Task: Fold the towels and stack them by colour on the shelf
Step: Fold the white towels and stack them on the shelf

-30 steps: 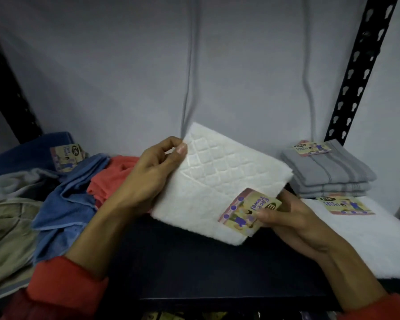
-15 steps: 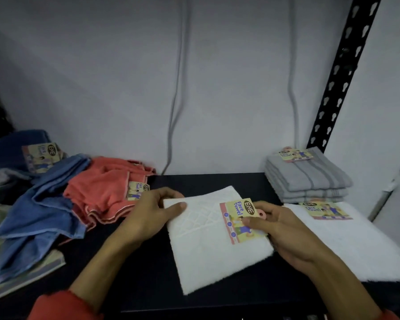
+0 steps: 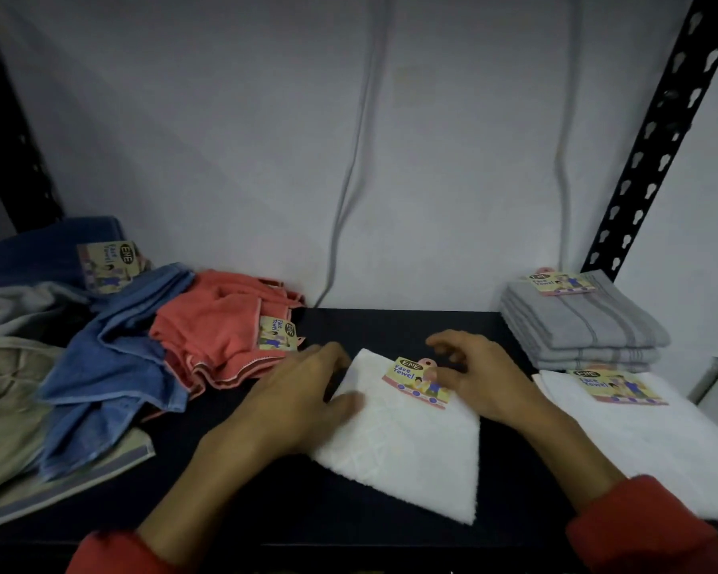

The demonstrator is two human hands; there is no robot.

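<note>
The folded white towel point(image 3: 407, 445) lies on the shelf point(image 3: 390, 325) under both flat hands, left hand point(image 3: 303, 395) and right hand point(image 3: 481, 379), neither grip closed on it; next it should go onto the white stack point(image 3: 660, 441).

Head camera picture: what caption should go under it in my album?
Both hands, left hand and right hand, rest on a folded white towel on the dark shelf.

Both forearms enter from 6 o'clock in red sleeves and converge toward centre. Left hand point(image 3: 303, 397): palm down, fingers extended and close together, pointing toward 1 o'clock, thumb laid flat toward 3 o'clock. Right hand point(image 3: 479, 377): palm down, fingers spread and loosely arched toward 10 o'clock, thumb pointing toward 9 o'clock. Neither hand grips anything.
</note>
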